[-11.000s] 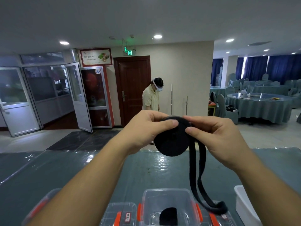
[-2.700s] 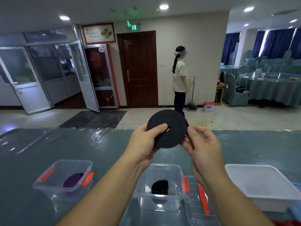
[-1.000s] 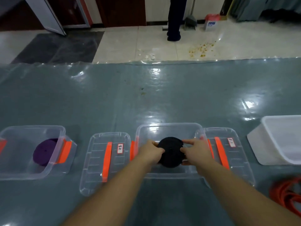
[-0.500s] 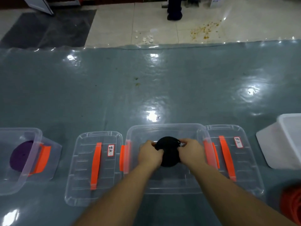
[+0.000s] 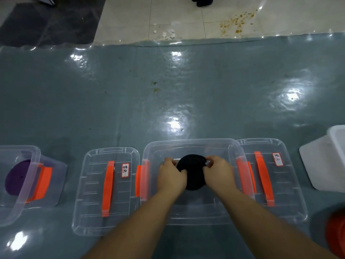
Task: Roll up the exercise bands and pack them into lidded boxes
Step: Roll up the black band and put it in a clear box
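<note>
Head view: both hands hold a rolled black band inside the middle clear box.

The left hand and right hand curl round the roll's sides and hide its edges. A purple roll sits in the left box, cut off at the frame. Two lids flank the middle box, a white tub stands further right, and an orange shape at the corner is unclear. Far table is glossy grey-green, then tiled floor.
</note>
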Action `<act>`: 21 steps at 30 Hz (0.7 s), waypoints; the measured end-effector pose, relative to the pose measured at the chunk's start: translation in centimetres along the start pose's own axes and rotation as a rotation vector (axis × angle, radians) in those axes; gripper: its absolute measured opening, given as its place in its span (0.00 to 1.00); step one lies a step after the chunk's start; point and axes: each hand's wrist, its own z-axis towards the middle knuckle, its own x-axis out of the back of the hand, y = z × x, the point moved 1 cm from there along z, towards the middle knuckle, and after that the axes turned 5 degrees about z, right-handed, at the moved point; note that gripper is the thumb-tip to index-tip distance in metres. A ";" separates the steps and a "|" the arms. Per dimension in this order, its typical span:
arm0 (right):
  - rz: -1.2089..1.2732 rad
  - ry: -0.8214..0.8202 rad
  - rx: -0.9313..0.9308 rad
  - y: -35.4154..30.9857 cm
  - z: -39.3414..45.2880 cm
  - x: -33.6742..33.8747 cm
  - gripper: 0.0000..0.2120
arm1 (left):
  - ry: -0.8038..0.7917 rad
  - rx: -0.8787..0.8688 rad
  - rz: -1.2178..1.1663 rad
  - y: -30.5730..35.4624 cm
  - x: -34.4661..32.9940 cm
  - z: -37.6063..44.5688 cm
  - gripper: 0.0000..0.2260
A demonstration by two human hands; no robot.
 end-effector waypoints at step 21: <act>-0.234 -0.229 -0.014 -1.9 -1.6 2.2 0.12 | -0.345 -0.085 0.353 2.1 2.6 -4.2 0.24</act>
